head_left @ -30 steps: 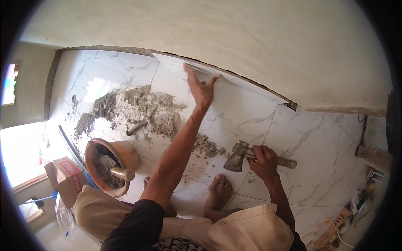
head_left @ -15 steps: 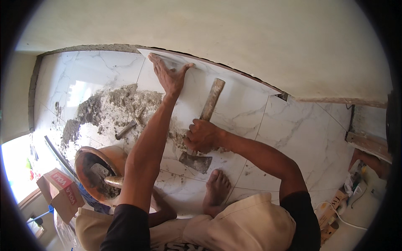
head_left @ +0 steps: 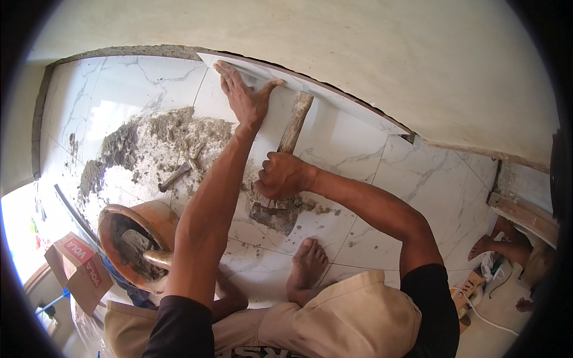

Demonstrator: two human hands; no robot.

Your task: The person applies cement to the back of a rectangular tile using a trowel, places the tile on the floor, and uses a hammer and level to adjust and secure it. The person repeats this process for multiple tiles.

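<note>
A long white tile strip [head_left: 334,102] leans along the base of the wall. Spread fingers of my left hand [head_left: 246,100] rest against its left part, thumb out to the right. My right hand [head_left: 282,175] is closed round a tool with a thick wooden handle [head_left: 295,122] and a broad, mortar-smeared metal blade [head_left: 276,218]. The handle's butt points toward the strip, close to its face; whether they touch I cannot tell. The blade hangs below my fist, near my bare foot [head_left: 309,259]. My fingers partly hide where handle and blade join.
Wet grey mortar [head_left: 179,128] is spread over the marbled floor tiles, with a short metal tool [head_left: 175,177] on it. An orange bucket [head_left: 161,218] holds mortar and a wooden-handled tool. A cardboard box [head_left: 77,265] stands at left. Another person's foot [head_left: 480,246] shows at right.
My right hand and the bladed tool have shifted slightly up and left, the blade turning a little. My left hand stays on the strip. More of the other person shows at right.
</note>
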